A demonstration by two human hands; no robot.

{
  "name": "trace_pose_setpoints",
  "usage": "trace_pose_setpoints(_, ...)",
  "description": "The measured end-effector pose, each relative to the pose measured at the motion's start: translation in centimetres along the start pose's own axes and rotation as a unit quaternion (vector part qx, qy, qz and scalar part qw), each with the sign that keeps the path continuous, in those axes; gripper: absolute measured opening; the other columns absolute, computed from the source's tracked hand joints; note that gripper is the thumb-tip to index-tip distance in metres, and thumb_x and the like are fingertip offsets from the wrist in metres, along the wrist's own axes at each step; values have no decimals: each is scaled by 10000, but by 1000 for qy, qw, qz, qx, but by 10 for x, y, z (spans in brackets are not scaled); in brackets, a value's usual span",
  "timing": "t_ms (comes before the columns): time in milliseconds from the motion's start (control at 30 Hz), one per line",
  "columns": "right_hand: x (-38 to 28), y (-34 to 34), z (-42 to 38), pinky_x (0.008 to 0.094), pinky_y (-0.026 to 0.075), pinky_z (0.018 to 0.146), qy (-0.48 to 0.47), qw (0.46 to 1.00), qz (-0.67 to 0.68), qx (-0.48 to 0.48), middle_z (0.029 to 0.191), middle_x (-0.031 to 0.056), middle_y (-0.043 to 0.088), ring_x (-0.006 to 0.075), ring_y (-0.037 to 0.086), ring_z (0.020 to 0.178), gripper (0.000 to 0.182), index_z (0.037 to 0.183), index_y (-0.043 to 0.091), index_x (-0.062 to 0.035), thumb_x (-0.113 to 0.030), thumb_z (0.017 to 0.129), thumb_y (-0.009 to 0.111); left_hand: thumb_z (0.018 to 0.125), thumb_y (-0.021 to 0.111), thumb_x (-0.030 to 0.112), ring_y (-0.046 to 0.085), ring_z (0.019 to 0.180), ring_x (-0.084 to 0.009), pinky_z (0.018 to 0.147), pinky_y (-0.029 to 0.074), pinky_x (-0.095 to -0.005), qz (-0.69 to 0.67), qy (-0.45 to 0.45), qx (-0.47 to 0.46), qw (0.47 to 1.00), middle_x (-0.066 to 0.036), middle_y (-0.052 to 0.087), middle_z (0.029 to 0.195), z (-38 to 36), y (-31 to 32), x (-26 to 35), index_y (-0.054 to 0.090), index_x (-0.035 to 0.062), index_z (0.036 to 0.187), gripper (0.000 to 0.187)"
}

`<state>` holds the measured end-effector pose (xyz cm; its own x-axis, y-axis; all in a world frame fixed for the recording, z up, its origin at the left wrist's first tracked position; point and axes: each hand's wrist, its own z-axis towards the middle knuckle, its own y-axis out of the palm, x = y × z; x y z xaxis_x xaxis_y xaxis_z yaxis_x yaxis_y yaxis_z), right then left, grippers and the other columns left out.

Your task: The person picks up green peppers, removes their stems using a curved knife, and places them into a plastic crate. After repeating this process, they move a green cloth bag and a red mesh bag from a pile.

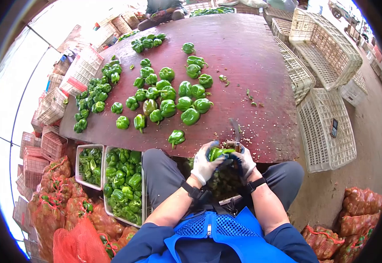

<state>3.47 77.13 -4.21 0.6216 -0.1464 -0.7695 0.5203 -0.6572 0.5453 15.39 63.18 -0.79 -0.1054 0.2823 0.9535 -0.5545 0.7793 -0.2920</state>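
My left hand [205, 165], in a white glove with dark fingertips, is closed around a green bell pepper [219, 152] at the table's near edge. On the pepper's other side is my right hand [245, 161], also gloved, its fingers wrapped round a curved knife [236, 133]. The blade points up and away from me, over the tabletop. Part of the handle is hidden by the fingers. Just left of my hands lies a single bell pepper [176, 138]. Several more bell peppers [168, 108] are spread farther up the table.
Pale seeds and scraps dot the red table [261, 52]. Below its edge stand a crate of peppers [123, 184] and a crate of leafy greens [90, 165]. Filled net bags [74, 206] lie at left. Plastic crates [324, 131] line the right; a phone [334, 128] rests on one. Another person [162, 11] sits opposite.
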Motion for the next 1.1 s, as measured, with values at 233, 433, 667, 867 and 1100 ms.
trace_pose_setpoints(233, 6, 2, -1, 292, 519, 847, -43, 993, -109, -2, 1052, 55, 650, 140, 613, 942, 560, 1296, 568, 1, -3, 761, 733, 736, 770, 41, 649, 954, -158, 881, 517, -296, -71, -110, -47, 990, -80, 707, 1040, 3, -13, -7, 663, -21, 1118, 402)
trace_pose_setpoints(433, -1, 9, -7, 273, 499, 814, -63, 986, -152, -16, 981, 12, 607, 113, 567, 889, 663, 1325, 556, -3, -4, 703, 787, 801, 672, -20, 660, 893, -161, 834, 545, -292, -186, -177, -20, 966, -87, 698, 1022, 5, -16, -26, 648, -32, 1136, 335)
trace_pose_setpoints(667, -3, 12, -7, 301, 564, 784, -53, 998, 30, -28, 988, 66, 623, 180, 662, 864, 628, 1332, 535, 1, 48, 736, 728, 854, 580, -32, 699, 944, -300, 862, 595, -416, -424, -263, 12, 867, -188, 685, 1080, 2, -22, -20, 591, -81, 1192, 342)
trace_pose_setpoints(867, -8, 15, -12, 329, 588, 742, -56, 997, 38, 26, 1021, 98, 634, 216, 679, 836, 551, 1288, 551, -9, 20, 749, 660, 876, 568, -62, 696, 947, -313, 876, 595, -440, -475, -242, 59, 844, -192, 668, 1110, 0, -23, -44, 569, -74, 1226, 350)
trace_pose_setpoints(1100, -5, 33, -17, 379, 584, 619, -56, 997, -37, -35, 818, 131, 609, 235, 659, 661, 469, 1232, 518, 23, 15, 769, 587, 870, 584, -3, 663, 1058, -361, 912, 567, -480, -605, -112, 54, 787, -200, 645, 1200, -6, -111, 15, 543, -45, 1289, 424)
